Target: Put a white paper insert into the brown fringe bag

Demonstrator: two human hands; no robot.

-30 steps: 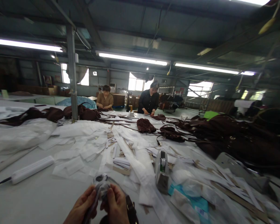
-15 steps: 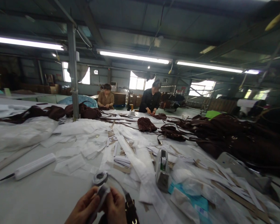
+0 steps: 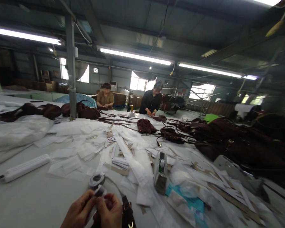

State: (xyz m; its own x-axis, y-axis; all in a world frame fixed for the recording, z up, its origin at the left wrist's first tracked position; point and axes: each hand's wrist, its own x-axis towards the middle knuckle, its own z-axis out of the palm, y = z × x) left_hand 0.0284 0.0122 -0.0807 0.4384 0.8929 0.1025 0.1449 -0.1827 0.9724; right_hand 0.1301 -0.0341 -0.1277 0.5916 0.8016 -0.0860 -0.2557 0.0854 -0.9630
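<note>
Pinching grey strip [image 3: 100, 192] betw. fingertips, L hand [image 3: 79, 209] & R hand [image 3: 110, 209] were just L of dark buckled strap [image 3: 128, 211], w/ grey coil [image 3: 101, 179] fwd-L of that strap apparently wound, strip's near section prob. left to do.

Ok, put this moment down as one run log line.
left hand: pinching grey strip | right hand: pinching same strip | beyond hands: grey coil | beside right hand: dark buckled strap | on table: white paper
</note>
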